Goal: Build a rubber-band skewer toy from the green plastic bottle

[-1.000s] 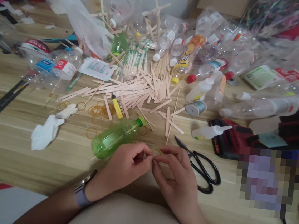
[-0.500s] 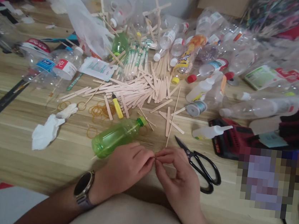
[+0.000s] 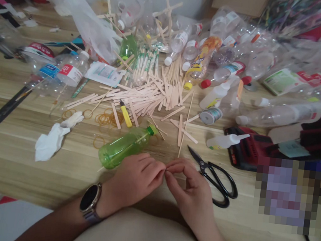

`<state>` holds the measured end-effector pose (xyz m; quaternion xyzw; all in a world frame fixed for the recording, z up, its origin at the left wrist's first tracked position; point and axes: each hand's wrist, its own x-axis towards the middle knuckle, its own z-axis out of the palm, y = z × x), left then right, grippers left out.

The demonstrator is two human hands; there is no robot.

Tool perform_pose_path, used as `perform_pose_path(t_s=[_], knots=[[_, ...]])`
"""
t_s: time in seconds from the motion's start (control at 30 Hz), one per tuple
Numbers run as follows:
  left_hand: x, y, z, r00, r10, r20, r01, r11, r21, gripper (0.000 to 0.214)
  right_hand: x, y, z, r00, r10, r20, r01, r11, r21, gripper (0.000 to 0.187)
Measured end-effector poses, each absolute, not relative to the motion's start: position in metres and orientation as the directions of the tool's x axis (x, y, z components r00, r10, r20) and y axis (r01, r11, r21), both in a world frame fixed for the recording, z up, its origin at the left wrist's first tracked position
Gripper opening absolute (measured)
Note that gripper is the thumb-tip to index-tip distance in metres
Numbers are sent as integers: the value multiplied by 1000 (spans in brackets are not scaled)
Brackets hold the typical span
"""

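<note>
My left hand [image 3: 136, 177], with a watch [image 3: 90, 198] on its wrist, is closed with the thumb pressed to the curled fingers. My right hand [image 3: 190, 186] pinches at the same spot, its fingertips meeting the left ones. Whatever lies between the fingertips is too small to make out. Just beyond the left hand a green plastic bottle [image 3: 125, 145] lies on its side, a thin stick running along it. Black-handled scissors [image 3: 212, 176] rest to the right of my right hand, blades pointing away. A thin wooden skewer [image 3: 186, 125] lies beyond the fingertips.
Craft sticks [image 3: 140, 97] are heaped mid-table, near rubber bands [image 3: 107, 118] and a yellow-handled tool [image 3: 126, 116]. Plastic bottles crowd the back and right. A glue bottle [image 3: 223, 141] lies by a red and black power tool [image 3: 247, 147]. Crumpled tissue [image 3: 49, 144] sits at left.
My right hand has shifted very slightly left, its fingers still pinched against the left fingertips. The objects on the table have stayed where they were.
</note>
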<state>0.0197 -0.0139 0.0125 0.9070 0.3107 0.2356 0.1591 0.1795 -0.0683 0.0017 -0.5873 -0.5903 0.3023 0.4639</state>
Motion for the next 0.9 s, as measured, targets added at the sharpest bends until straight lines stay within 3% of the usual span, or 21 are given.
perform_pose_path(t_s=[0.1, 0.2, 0.37, 0.7, 0.9], knots=[[21, -13, 15, 629, 763, 146, 501, -542, 674, 14, 182, -68, 1, 94, 948, 302, 559, 201, -805, 12], [22, -11, 17, 592, 801, -90, 452, -238, 860, 11, 183, -67, 0, 65, 936, 346, 620, 234, -749, 13], [21, -4, 18, 552, 775, -307, 378, 96, 921, 13, 182, -68, 0, 62, 926, 372, 654, 244, -716, 12], [22, -5, 12, 526, 778, -344, 346, 174, 922, 10, 182, -68, 2, -39, 858, 513, 732, 374, -569, 18], [21, -6, 17, 509, 795, -330, 359, 152, 921, 12, 183, -71, 1, -10, 891, 453, 723, 320, -612, 15]])
